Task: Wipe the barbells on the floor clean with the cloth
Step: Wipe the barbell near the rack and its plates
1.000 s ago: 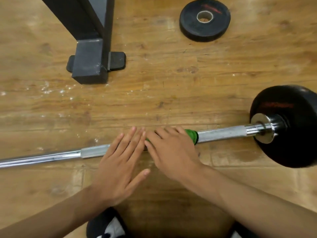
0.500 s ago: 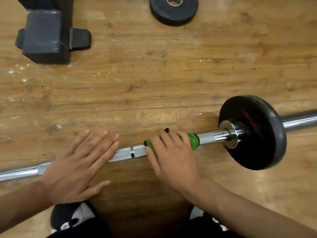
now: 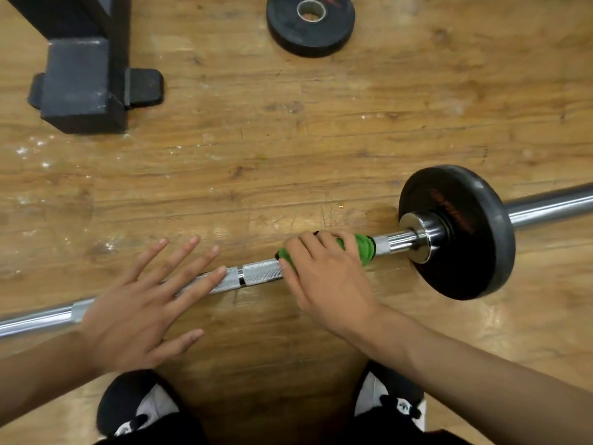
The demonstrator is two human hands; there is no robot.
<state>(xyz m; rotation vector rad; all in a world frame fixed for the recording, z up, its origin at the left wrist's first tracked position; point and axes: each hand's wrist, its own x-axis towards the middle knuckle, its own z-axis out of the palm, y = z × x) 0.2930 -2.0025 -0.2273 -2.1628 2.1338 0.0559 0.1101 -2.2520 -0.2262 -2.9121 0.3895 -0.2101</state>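
Wooden plank floor, tan, scuffed, with white specks at the left.
- Barbell: chrome bar across the floor from the left edge to the right edge, part knurled.
- Black weight plate: on the bar at the right, its rim on the boards.
- Loose black disc: flat, top centre, well apart from the bar.
- Black metal rack foot: upper left.
- Two black-and-white shoes: bottom edge.
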